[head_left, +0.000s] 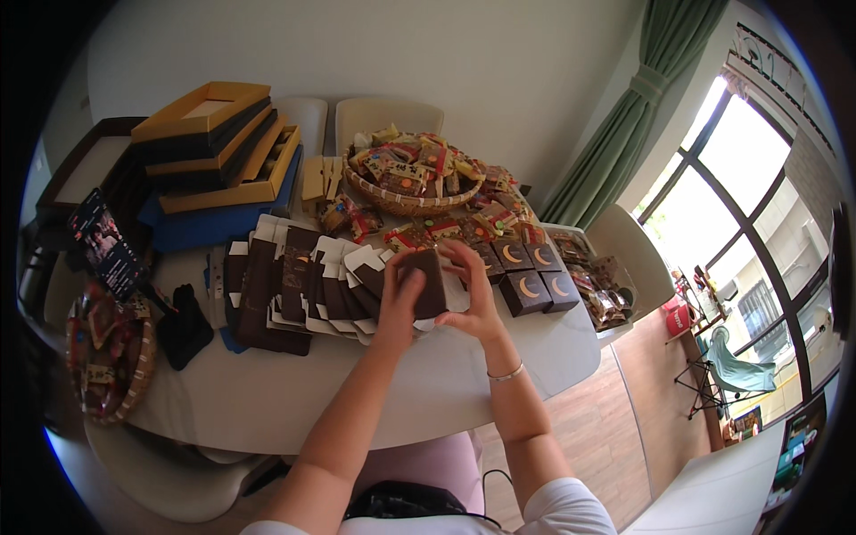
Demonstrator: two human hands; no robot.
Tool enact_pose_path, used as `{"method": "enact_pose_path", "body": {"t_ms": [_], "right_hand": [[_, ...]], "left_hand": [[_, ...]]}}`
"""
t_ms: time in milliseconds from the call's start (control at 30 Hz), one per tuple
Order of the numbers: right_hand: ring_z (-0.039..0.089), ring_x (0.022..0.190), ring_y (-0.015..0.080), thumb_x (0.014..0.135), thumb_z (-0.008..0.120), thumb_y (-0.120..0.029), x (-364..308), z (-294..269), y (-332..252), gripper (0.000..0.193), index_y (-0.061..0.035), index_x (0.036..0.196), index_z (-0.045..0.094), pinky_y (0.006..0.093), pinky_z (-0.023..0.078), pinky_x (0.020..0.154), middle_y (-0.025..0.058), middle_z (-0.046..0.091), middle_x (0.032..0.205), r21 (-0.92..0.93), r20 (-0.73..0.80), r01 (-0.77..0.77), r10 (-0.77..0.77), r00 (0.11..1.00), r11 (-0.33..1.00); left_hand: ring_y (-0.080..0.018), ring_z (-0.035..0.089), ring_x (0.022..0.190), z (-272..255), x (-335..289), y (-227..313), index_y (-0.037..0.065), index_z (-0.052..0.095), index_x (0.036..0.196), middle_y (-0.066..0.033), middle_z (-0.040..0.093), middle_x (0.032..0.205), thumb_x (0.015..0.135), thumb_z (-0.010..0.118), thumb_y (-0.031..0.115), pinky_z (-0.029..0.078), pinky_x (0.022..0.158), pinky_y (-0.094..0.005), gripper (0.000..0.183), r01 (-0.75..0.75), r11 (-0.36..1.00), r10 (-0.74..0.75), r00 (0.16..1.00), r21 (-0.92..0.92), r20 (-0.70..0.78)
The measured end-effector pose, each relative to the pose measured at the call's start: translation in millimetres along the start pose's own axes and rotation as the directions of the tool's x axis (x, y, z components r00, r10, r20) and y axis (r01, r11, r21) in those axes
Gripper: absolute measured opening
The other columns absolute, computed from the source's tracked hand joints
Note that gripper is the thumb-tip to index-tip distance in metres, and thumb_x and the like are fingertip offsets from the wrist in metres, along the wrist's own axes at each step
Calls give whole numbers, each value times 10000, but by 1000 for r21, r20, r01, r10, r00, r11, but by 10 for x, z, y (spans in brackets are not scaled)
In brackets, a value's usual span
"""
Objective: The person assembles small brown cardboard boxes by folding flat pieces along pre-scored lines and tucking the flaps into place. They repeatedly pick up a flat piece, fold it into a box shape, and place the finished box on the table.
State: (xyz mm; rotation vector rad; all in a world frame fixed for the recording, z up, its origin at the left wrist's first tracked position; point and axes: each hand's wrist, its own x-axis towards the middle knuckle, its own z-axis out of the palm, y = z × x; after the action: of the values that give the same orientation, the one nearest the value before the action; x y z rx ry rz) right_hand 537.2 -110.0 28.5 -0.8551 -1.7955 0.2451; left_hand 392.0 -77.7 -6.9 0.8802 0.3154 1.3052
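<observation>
A small dark brown cardboard box (432, 283) is held up over the table, in front of me. My left hand (399, 299) grips its left side, the thumb lying across the face. On the other side, my right hand (474, 294) curves round the right edge, with its thumb at the lower corner and its fingers near the top. Just left of my hands, flat unfolded brown box blanks (334, 290) with white flaps lie in an overlapping row. Several finished dark boxes with a crescent moon print (524, 292) stand together to the right.
A woven basket (412, 207) heaped with wrapped snacks stands behind, with loose packets around it. Stacked black and gold trays (201, 134) rise at the back left. A phone (105, 242), a black pouch (184, 326) and another basket (143, 374) are left; a packet-filled tray (615, 332) is right.
</observation>
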Motion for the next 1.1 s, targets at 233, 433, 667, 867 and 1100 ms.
{"method": "enact_pose_path", "body": {"t_ms": [233, 433, 667, 867, 1100], "right_hand": [[478, 1241, 329, 551, 917, -211, 15, -65, -84, 1051, -52, 1426, 356, 406, 410, 1021, 155, 484, 1347, -123, 73, -111, 120, 990, 986], [444, 1262, 372, 555, 906, -197, -24, -207, -12, 1024, -114, 1427, 376, 435, 415, 1024, 155, 430, 1389, -262, 154, -131, 176, 972, 956], [400, 1293, 422, 568, 893, -312, -75, -107, -42, 1013, -177, 1434, 384, 433, 394, 1049, 183, 346, 1449, -395, 155, -272, 355, 922, 878], [436, 1268, 366, 571, 883, -189, -144, -477, -24, 981, -159, 1426, 404, 427, 411, 1035, 164, 403, 1387, -460, 188, -353, 478, 858, 815], [497, 1197, 315, 592, 856, -150, -343, -716, 58, 861, -89, 1365, 480, 368, 409, 1022, 151, 532, 1259, -534, 250, -476, 668, 701, 699]], "left_hand": [[-258, 558, 1191, -119, 68, 98, 83, 416, 1357, -91, 513, 1341, 1021, 279, 430, 535, 922, -441, 503, 387, 816, -374, 920, -429, 118], [-243, 592, 1120, -85, 54, 64, 39, 337, 1367, -116, 527, 1266, 943, 581, 360, 546, 903, -393, 585, 288, 957, -289, 955, 28, 72], [-210, 570, 1123, -71, 36, -218, 93, 265, 1411, -99, 496, 1283, 944, 589, 352, 542, 859, -365, 625, 424, 902, -423, 906, 79, -24], [-185, 572, 1119, -93, 33, -274, 107, 335, 1421, -76, 542, 1255, 952, 569, 342, 551, 813, -340, 574, 489, 860, -506, 855, 147, 116], [-214, 657, 949, -42, -171, -573, -8, 259, 1462, -184, 574, 1202, 833, 692, 80, 558, 770, -343, 769, 139, 717, -288, 951, 683, 109]]}}
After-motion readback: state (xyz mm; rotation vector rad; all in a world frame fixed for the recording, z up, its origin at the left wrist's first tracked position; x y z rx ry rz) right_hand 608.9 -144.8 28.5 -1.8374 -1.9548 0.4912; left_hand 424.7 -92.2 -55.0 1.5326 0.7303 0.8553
